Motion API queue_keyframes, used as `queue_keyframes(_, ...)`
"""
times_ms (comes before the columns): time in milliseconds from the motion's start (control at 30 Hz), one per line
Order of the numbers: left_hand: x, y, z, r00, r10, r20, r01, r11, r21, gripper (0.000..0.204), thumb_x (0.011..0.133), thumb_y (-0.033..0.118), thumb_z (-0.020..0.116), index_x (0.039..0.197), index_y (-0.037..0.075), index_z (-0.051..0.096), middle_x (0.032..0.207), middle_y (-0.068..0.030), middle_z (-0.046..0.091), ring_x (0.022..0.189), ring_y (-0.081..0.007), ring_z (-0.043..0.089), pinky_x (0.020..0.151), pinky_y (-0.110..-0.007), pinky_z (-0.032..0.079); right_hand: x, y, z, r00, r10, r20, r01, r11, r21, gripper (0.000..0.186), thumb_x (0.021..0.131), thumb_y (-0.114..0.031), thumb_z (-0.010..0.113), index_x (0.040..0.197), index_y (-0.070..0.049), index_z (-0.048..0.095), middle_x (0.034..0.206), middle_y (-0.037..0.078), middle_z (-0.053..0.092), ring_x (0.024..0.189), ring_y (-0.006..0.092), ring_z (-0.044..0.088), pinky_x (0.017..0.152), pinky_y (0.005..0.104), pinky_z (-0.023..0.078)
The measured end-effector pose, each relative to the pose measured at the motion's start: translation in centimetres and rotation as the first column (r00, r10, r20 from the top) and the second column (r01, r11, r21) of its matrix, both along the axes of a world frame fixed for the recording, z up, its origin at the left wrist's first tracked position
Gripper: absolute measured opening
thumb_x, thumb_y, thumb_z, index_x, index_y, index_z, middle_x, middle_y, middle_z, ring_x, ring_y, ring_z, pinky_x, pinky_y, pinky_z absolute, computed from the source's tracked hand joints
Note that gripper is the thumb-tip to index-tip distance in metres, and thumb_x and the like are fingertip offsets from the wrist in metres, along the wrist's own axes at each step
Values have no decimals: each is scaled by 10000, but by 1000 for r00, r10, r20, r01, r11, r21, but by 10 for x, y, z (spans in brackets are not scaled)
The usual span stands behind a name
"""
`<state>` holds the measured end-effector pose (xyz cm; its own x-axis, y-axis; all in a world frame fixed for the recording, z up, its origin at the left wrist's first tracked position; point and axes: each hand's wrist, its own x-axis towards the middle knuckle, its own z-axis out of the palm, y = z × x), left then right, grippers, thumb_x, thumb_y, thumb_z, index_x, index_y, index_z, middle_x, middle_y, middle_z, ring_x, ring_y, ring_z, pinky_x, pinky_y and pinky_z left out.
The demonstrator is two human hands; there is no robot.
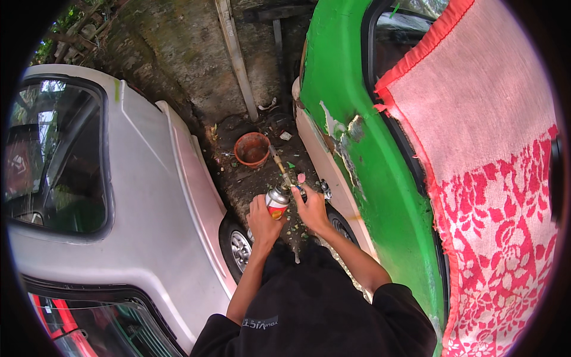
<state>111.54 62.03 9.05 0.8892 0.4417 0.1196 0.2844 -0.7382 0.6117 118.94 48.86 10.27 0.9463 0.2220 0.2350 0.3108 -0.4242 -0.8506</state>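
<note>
Looking down between two parked cars, I see my left hand (pixel 262 219) wrapped around a small gas canister (pixel 277 201), silver with a red band, held roughly upright. My right hand (pixel 310 208) has its grip at the canister's top, where a torch head (pixel 284 172) with a brass-coloured tube points away toward a terracotta pot (pixel 252 149) on the dirt ground (pixel 250 178). Whether a flame burns I cannot tell. A silver car (pixel 148 196) stands left; a green car (pixel 363 178), draped with a red-and-white patterned cloth (pixel 493 178), stands right.
</note>
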Motion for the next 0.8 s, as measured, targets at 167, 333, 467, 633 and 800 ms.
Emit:
queue_keyframes(167, -3, 3, 5, 1000, 15, -5, -15, 1000, 5, 658, 570, 150, 852, 1123, 47, 510, 1080, -114, 563, 1057, -347, 553, 811, -487, 463, -1, 4, 4, 996, 14, -84, -14, 1000, 3, 391, 985, -314, 596, 840, 46, 641, 486, 186, 479, 424, 289, 491, 458, 423, 370)
queue_keyframes(333, -5, 4, 2, 999, 33, 15, -33, 998, 55, 660, 576, 160, 857, 1130, 50, 515, 1071, -107, 566, 1044, -335, 555, 803, -482, 462, -4, 11, 0, 982, -25, -188, 48, 992, 119, 492, 986, -362, 591, 713, 47, 604, 472, 123, 426, 439, 165, 380, 457, 400, 313)
queue_keyframes(467, -5, 5, -1, 999, 40, 16, -41, 997, 60, 671, 579, 168, 861, 1142, 47, 516, 1070, -105, 565, 1042, -328, 556, 802, -481, 461, -4, 13, 1, 975, -39, -220, 74, 986, 150, 546, 987, -390, 584, 656, 43, 566, 469, 90, 424, 468, 142, 355, 464, 403, 301)
queue_keyframes(633, -5, 7, -4, 999, 34, 17, -34, 999, 19, 692, 563, 165, 863, 1153, 58, 517, 1064, -107, 566, 1039, -332, 559, 801, -471, 465, -2, 12, 3, 975, 7, -224, 21, 993, 120, 528, 994, -396, 567, 685, 31, 549, 524, 72, 472, 480, 146, 415, 462, 399, 318)
queue_keyframes(800, -6, 23, -12, 997, 19, 77, 6, 948, -317, 620, 563, 137, 844, 1101, 65, 546, 985, -124, 643, 924, -340, 642, 792, -428, 505, 4, 2, -30, 933, 59, -355, 38, 965, 261, 305, 1017, -363, 523, 999, -59, 498, 666, 20, 499, 517, 101, 444, 440, 289, 329)
